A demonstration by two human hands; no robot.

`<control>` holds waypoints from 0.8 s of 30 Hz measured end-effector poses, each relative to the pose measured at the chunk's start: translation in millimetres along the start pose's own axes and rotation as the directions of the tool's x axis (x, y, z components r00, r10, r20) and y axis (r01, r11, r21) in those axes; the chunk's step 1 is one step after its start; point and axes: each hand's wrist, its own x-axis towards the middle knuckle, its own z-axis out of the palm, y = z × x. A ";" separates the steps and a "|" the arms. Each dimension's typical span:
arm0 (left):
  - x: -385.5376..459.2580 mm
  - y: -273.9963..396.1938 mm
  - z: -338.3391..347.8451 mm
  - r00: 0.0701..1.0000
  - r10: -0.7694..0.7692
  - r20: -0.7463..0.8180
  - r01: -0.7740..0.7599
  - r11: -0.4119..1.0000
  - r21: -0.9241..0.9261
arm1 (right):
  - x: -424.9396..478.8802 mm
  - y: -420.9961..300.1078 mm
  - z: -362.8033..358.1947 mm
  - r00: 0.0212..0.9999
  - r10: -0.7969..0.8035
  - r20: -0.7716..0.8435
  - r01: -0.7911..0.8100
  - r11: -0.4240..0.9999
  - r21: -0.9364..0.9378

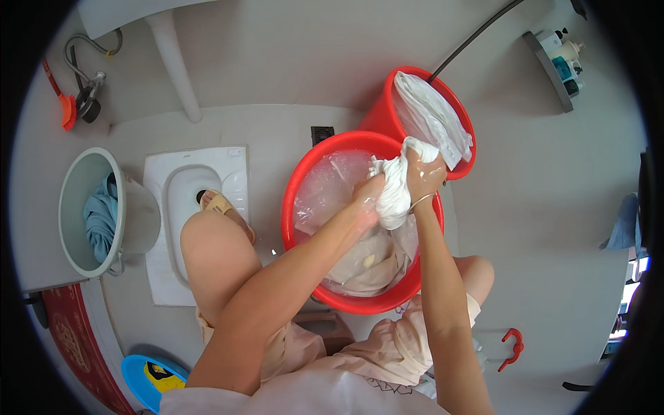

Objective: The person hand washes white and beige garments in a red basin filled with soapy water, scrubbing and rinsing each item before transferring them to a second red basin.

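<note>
A bunched, twisted white cloth (394,194) is held above a red plastic tub (291,207) in front of me. My left hand (369,193) grips its left side, and my right hand (426,174) is closed around its upper right end. Both hands look wet. In the tub, cloudy sudsy water (327,192) surrounds a submerged beige cloth (363,264). Just behind my right hand, a red bucket (376,116) leans with folded white fabric (433,116) in it. Most of my fingers are hidden by the cloth.
On the left stand a squat toilet (155,223) and a pale bucket (137,218) containing blue cloth (101,218). A blue basin (137,384) lies lower left. Behind the tub is a black floor drain (322,135). A wall shelf (550,72) holds several bottles.
</note>
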 end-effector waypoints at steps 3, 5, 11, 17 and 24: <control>-30.7 10.4 11.5 0.966 0.139 -0.217 -0.117 0.987 0.110 | -18.6 27.3 -0.8 0.997 -0.019 0.078 0.023 0.999 -0.049; -20.0 19.9 -3.6 0.927 0.257 -0.273 -0.216 0.961 0.174 | -28.0 54.9 8.6 0.981 -0.052 0.188 0.059 0.998 -0.032; -4.6 37.4 -50.8 0.870 0.279 -0.405 -0.049 0.869 0.492 | -88.0 141.2 48.9 0.923 0.225 0.312 -0.108 0.930 -0.352; -1.0 13.8 -43.5 0.757 0.400 -0.517 0.071 0.736 0.673 | -98.3 182.7 55.6 0.663 0.063 0.746 0.642 0.464 -0.610; -3.8 30.8 -31.3 0.903 0.131 -0.409 0.079 0.886 0.458 | -81.7 34.4 30.8 0.791 0.461 0.401 -0.487 0.872 -0.042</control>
